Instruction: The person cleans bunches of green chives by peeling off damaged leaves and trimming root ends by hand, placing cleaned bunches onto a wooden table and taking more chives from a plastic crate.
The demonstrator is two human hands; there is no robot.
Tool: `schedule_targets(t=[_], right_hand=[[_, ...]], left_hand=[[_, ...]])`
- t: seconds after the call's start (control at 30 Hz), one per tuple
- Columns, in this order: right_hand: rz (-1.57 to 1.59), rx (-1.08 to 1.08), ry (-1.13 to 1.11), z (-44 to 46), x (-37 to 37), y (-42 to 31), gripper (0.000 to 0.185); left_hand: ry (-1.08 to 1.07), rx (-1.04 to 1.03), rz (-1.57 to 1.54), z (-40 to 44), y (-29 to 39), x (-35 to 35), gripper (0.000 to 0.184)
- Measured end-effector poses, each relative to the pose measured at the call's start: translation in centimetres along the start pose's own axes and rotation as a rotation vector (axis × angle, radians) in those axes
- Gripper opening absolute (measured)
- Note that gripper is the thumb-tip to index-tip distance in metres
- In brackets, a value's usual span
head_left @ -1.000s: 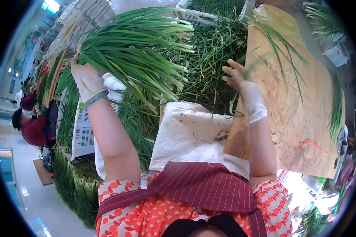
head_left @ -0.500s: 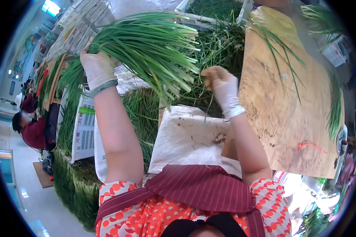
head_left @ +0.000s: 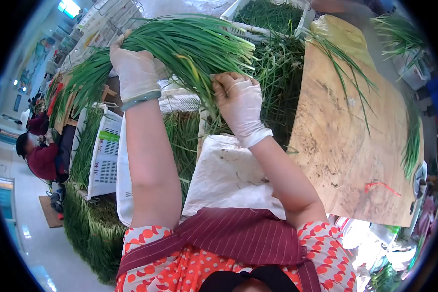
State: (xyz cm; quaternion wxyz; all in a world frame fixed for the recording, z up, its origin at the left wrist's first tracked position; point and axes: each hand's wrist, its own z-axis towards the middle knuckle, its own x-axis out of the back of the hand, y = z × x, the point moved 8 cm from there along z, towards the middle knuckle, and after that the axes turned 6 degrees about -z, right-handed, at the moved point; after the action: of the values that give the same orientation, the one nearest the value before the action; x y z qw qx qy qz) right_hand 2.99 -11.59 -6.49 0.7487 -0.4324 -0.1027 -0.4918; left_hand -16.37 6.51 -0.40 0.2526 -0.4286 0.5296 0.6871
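A thick bunch of green chives (head_left: 194,41) is held up in front of me, pale stem ends to the right and leaf tips drooping left. My left hand (head_left: 137,70), in a whitish glove with a green bangle at the wrist, is closed around it. A yellowed leaf (head_left: 190,65) stands out on the bunch's near side. Against the lower edge, close to the stem ends, my gloved right hand (head_left: 239,102) has its fingers curled in a pinch on chive leaves. Its fingertips are partly hidden, and the glove is stained brown there.
Loose chives (head_left: 280,73) lie heaped behind my right hand, before a white crate (head_left: 250,35). A wooden board (head_left: 345,146) with stray leaves and a red string (head_left: 382,187) spreads right. To the left stand a chive-filled crate (head_left: 102,160) and a seated co-worker (head_left: 43,160).
My right hand has moved left and closed in on the bunch's lower edge. My left hand and the bunch have shifted slightly right, and the yellow leaf now shows.
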Motion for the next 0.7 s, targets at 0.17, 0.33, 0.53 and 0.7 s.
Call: schedule_targets(t=[0.17, 0.33, 0.53, 0.7], right_hand=[[0.898, -0.382, -0.13, -2.4, -0.3, 3.7, 0.019], [-0.015, -0.668, -0.36, -5.0, 2.4, 13.8, 0.046], [-0.121, -0.004, -0.197, -0.1, 3.5, 4.7, 0.096], [0.056, -0.017, 0.018, 5.8, 1.1, 0.4, 0.099]], left_hand=[[-0.009, -0.002, 0.012, 0.6, 0.2, 0.0, 0.018], [-0.03, -0.011, 0.047, 1.1, 1.0, 0.1, 0.017], [-0.122, -0.014, 0.2, -4.8, -1.4, -4.9, 0.016], [-0.337, -0.177, 0.442, -8.8, -4.1, -7.7, 0.019]])
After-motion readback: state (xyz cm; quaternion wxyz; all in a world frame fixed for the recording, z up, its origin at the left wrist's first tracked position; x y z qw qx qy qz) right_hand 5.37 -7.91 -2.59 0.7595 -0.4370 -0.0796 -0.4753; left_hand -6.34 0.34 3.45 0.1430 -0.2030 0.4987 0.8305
